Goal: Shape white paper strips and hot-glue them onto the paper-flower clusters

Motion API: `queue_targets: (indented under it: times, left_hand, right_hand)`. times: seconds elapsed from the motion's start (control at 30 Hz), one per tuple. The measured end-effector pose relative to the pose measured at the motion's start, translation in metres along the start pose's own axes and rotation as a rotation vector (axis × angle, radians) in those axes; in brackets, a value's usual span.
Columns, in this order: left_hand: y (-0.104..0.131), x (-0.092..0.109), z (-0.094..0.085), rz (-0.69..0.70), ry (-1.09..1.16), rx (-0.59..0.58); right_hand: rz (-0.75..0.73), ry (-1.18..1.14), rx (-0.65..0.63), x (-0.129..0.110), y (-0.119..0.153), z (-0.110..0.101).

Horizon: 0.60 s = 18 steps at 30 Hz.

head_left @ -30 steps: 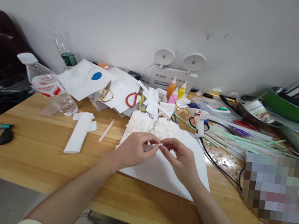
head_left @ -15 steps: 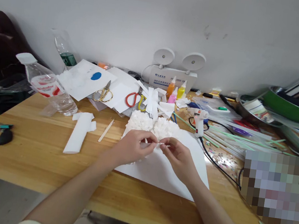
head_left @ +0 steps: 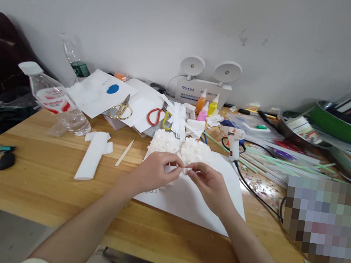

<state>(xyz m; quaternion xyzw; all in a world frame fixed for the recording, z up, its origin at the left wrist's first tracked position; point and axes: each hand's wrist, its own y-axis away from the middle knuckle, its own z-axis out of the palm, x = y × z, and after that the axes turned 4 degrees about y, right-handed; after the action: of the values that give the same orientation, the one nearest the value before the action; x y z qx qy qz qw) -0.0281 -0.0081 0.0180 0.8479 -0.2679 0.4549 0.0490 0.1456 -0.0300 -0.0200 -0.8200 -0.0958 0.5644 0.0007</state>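
My left hand (head_left: 161,171) and my right hand (head_left: 209,184) meet fingertip to fingertip above a white sheet (head_left: 197,208). Between them they pinch a small piece of white paper (head_left: 185,170), its shape partly hidden by the fingers. Just behind the hands, clusters of crumpled white bits (head_left: 195,151) cover the sheet's back part. Some loose white bits lie under my left hand. Left of the hands rest a pointed wooden stick (head_left: 124,153) and a folded white paper piece (head_left: 92,157).
Gold scissors (head_left: 121,110), red-handled scissors (head_left: 154,116) and paper strips (head_left: 179,119) lie behind. Paint bottles (head_left: 212,106) stand near an emergency light (head_left: 203,92). A glue gun (head_left: 234,144) with a black cord is at the right; a water bottle (head_left: 58,102) leans at the left.
Both hands have shifted only slightly at the fingertips, and the white piece between them appears turned a little. The other objects lie as before.
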Motion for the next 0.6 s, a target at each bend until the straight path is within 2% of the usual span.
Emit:
queue_targets:
  times: [0.2, 0.5, 0.6]
  left_hand:
    - [0.0006, -0.0001, -0.0011, -0.013, -0.043, 0.008]
    - [0.0002, -0.0006, 0.0029, -0.001, -0.027, 0.029]
    - [-0.0006, -0.0003, 0.0049, 0.021, -0.025, 0.020]
  right_hand:
    - [0.023, 0.013, 0.013, -0.0001, 0.0006, -0.0009]
    - [-0.084, 0.019, -0.074, -0.0053, 0.0021, -0.0001]
    - [-0.108, 0.037, -0.067, -0.0055, 0.0032, 0.0009]
